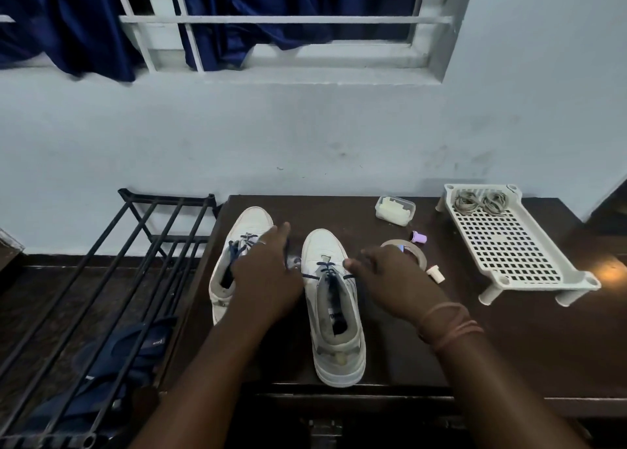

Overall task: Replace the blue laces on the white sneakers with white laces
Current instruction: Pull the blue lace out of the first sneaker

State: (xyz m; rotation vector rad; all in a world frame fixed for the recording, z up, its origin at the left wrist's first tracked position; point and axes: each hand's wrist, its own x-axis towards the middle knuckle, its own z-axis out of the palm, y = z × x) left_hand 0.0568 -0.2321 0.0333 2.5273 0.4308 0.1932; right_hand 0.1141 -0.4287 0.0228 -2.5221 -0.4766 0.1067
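Right grip [386, 274] pinching blue lace [327, 272] beside right sneaker [334, 309]; left grip [268, 272] unclear.

Dark brown table [509, 347], set against the wall. Left part: two white sneakers [334, 313] with blue laces, side by side. Far edge: small clear plastic box [395, 210]. Centre: tape roll [412, 250], purple cap [419, 237], white cap [436, 274]. Right: white perforated rack [509, 245] on short legs.
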